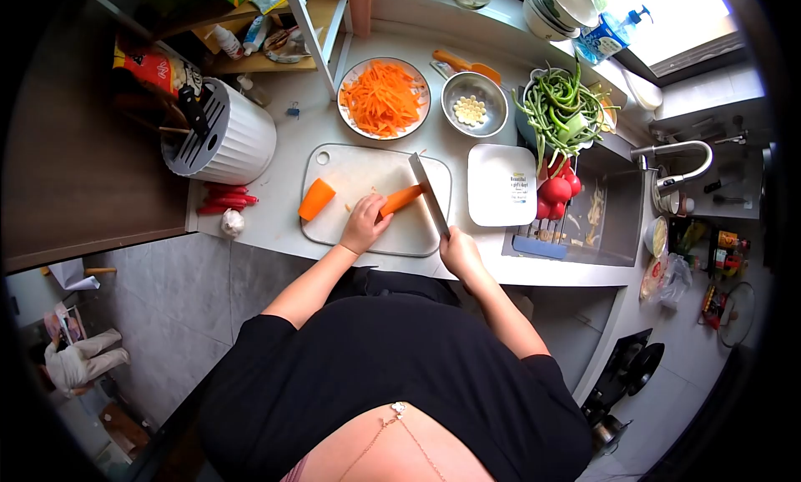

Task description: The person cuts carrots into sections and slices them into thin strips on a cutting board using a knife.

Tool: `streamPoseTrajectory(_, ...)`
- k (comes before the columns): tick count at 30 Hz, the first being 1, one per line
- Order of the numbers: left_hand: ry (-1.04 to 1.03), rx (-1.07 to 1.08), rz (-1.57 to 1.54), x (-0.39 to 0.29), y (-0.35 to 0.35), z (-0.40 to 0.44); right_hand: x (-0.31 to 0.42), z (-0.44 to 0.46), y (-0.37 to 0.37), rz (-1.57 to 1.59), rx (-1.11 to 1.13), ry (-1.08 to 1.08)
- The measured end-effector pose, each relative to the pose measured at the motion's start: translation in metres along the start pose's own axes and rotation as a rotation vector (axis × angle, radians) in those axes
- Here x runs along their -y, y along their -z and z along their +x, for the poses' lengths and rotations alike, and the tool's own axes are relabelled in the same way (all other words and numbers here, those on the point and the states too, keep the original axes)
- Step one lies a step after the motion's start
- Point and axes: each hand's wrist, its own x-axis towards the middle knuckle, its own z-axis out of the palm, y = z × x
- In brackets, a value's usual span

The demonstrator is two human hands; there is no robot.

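Observation:
On the pale cutting board [400, 242] lies a piece of carrot [402, 201], steadied by my left hand [365, 224] with its fingers pressed on the near end. My right hand [460, 253] grips a kitchen knife [429, 193] by the handle. The blade stands at the carrot's right end; whether it is cutting in, I cannot tell. A thicker carrot chunk [316, 199] rests on the board's left side. Behind the board is a plate [344, 122] heaped with carrot shreds [384, 97].
A metal bowl [498, 107] holds garlic cloves. Right of the board sit a white square container [501, 185], green beans [561, 107], tomatoes [554, 192] and a sink [617, 232]. A white knife holder [242, 132], red chillies [225, 200] and a garlic bulb [233, 223] stand left.

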Motion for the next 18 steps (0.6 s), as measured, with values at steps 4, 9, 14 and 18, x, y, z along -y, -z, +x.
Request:
streamPoseTrajectory(4,-0.016,-0.004,0.018,0.0,0.001,0.0,0.0,0.013,-0.006,0.028,0.025,-0.047)
streamPoseTrajectory(9,-0.003,0.016,0.016,-0.002,0.002,0.0,-0.001,-0.004,0.017,0.007,-0.177,-0.123)
streamPoseTrajectory(14,0.013,0.058,-0.037,-0.007,0.006,-0.001,0.001,-0.015,0.036,0.094,-0.269,0.023)
streamPoseTrajectory(18,0.084,0.073,-0.109,-0.01,0.004,-0.008,0.016,-0.027,0.025,0.166,-0.213,0.096)
